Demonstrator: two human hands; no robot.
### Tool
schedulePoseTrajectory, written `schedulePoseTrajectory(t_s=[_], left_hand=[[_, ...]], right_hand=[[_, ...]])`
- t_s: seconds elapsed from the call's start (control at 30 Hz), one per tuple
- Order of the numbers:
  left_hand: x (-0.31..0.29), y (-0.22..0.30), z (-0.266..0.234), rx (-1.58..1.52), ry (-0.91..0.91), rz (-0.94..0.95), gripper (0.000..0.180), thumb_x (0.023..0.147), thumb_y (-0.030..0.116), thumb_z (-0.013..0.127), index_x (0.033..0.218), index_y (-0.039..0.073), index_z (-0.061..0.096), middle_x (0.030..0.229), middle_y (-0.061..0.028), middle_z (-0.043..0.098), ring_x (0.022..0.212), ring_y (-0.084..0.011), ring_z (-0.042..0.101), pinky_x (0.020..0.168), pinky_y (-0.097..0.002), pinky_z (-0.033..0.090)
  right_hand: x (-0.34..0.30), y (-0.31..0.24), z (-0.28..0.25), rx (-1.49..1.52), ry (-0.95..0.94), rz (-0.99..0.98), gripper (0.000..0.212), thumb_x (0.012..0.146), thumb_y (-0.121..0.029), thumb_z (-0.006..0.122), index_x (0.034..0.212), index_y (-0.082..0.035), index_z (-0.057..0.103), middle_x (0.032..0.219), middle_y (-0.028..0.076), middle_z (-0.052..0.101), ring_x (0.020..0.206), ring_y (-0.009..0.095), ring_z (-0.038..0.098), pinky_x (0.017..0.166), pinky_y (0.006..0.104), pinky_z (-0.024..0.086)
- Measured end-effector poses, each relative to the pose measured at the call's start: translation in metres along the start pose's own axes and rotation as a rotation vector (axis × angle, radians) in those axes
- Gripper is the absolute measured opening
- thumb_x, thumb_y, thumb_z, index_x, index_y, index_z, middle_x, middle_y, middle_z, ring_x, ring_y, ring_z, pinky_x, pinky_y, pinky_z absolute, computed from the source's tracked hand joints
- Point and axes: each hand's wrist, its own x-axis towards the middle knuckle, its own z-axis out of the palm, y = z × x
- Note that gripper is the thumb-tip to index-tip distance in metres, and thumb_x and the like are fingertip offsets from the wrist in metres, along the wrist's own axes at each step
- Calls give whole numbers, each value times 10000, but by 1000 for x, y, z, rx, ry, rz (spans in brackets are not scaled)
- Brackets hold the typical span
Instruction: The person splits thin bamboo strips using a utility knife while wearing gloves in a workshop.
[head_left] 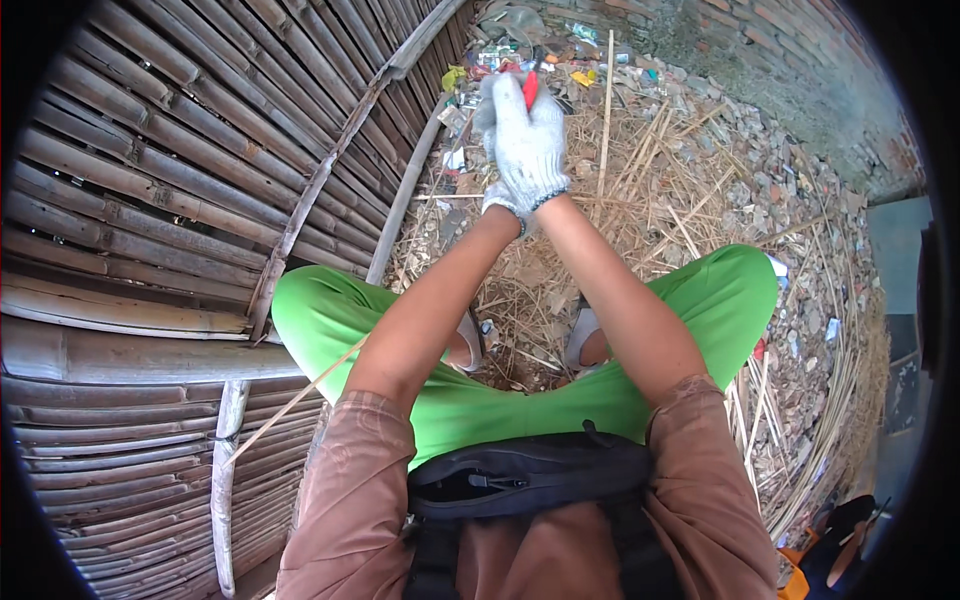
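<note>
Gripping a red-handled tool (531, 92), the right gloved hand (535, 145) overlaps the left gloved hand (487, 112). The right fingers are closed around the handle; the tool's dark end points up, away from the wrists. The left hand is partly hidden, and whether it pinches anything cannot be told. Right of the grip lies a thin stick (606, 110); to its left stands a bamboo fence (190, 170). Progress: work appears under way, with no finished result visible at the grip; what remains cannot be determined.
</note>
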Motion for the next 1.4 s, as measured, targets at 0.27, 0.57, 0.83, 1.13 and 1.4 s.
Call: schedulePoseTrajectory(t_s=[0.27, 0.57, 0.83, 1.13, 1.4], left_hand=[[-2, -6, 14, 50, -97, 82, 331, 1004, 194, 597, 1250, 91, 792, 1286, -172, 769, 1168, -347, 760, 926, -497, 628], [-14, -9, 31, 1, -60, -58, 292, 994, 235, 625, 1176, 86, 800, 1182, -168, 794, 1097, -339, 780, 865, -487, 631], [-56, -27, 41, 62, 40, 321, 253, 970, 251, 658, 1079, 68, 794, 976, -155, 807, 884, -310, 796, 724, -446, 620], [-137, -48, -26, -1476, -153, -302, 183, 1067, 192, 596, 1117, 37, 678, 805, -23, 664, 578, -115, 589, 505, -290, 490], [-177, -5, -45, -1587, -72, -201, 265, 1104, 241, 607, 1259, 30, 644, 825, -8, 652, 585, -96, 585, 527, -270, 519]], right_hand=[[-149, -37, 36, -737, -738, -417, 202, 916, -333, 740, 1004, -170, 660, 811, 85, 716, 739, 333, 739, 645, 494, 568], [-52, 6, -17, -1140, -480, -170, 319, 993, -441, 631, 1022, -124, 655, 879, 187, 747, 807, 401, 751, 703, 554, 593], [-96, 22, -44, -1190, -603, -273, 311, 927, -432, 697, 960, -126, 646, 800, 131, 710, 785, 369, 750, 690, 504, 591], [10, 30, -159, -1344, -390, 206, 524, 1009, -523, 621, 1135, -18, 685, 988, 250, 750, 923, 432, 735, 830, 527, 563], [-31, 47, -127, -402, -216, 702, 401, 1013, -472, 742, 1024, -82, 648, 701, 7, 627, 487, 107, 544, 439, 280, 432]])
